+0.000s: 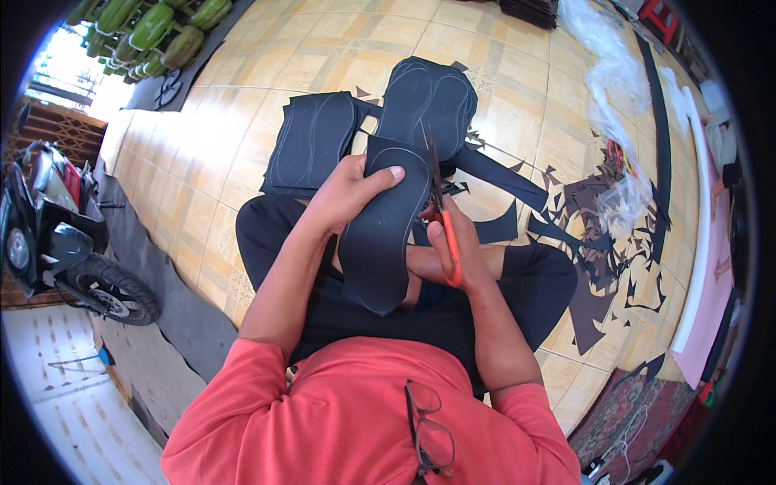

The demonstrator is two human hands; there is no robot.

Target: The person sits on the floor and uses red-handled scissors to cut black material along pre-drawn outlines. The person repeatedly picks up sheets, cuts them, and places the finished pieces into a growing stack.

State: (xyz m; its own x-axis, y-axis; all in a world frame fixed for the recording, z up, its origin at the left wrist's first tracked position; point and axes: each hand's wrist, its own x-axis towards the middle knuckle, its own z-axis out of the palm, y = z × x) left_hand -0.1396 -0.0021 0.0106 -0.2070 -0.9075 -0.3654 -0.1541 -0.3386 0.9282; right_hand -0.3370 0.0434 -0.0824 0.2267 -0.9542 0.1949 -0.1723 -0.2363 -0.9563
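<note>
My left hand [353, 192] grips a black sheet piece [378, 234] with a pale shoe-sole outline drawn on it, thumb on top and fingers underneath. The piece hangs over my lap, its lower end cut to a rounded point. In my right hand [471, 246] are scissors [451, 250] with orange handles, their dark blades pointing away from me along the right edge of the piece. Just beyond lie two stacks of black sheets with similar outlines, a left stack [311, 141] and a right stack [427, 101].
Black offcut strips [505, 179] and a heap of brown and black scraps [594, 202] cover the tiles on the right. Clear plastic wrap [618, 81] lies beyond them. A motorbike [73, 250] stands at left; green gas cylinders [149, 32] are stacked at the far left.
</note>
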